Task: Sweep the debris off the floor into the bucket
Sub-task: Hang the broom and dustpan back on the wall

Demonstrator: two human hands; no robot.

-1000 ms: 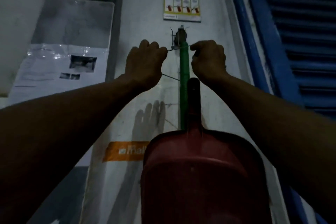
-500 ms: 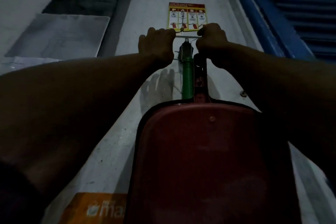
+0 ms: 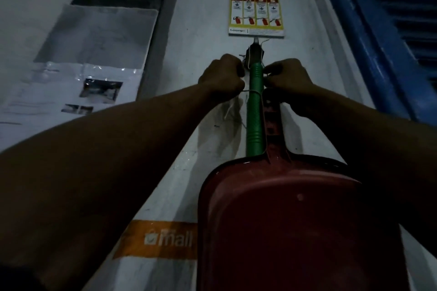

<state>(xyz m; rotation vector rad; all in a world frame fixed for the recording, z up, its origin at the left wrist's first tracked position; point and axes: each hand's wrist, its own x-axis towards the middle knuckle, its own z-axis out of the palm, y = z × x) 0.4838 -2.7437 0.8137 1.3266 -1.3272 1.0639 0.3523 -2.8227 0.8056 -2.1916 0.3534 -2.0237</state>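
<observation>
Both hands work at the top of a green broom handle (image 3: pixel 255 101) that hangs against the wall, with a red dustpan (image 3: pixel 300 220) hanging just beside it and overlapping its lower part. The left hand (image 3: pixel 222 77) is curled, its fingers pinching a thin wire (image 3: pixel 250 90) that loops across the handle; the right hand (image 3: pixel 289 75) is curled too and seems to pinch the wire's other end, though the dim light hides the fingertips. The handle's top hangs from a small hook (image 3: pixel 254 51) under a fire-extinguisher poster (image 3: pixel 256 12). Papers (image 3: pixel 71 87) are on the wall to the left, a blue shutter (image 3: pixel 390 19) to the right. No debris, floor or bucket is in view, so the sweeping itself is not yet begun; the step in hand looks like freeing the broom. To do it well, slacken the wire evenly from both sides, keep one hand ready to take the handle's weight, and lift upward off the hook rather than pulling outward, so the dustpan does not fall.
</observation>
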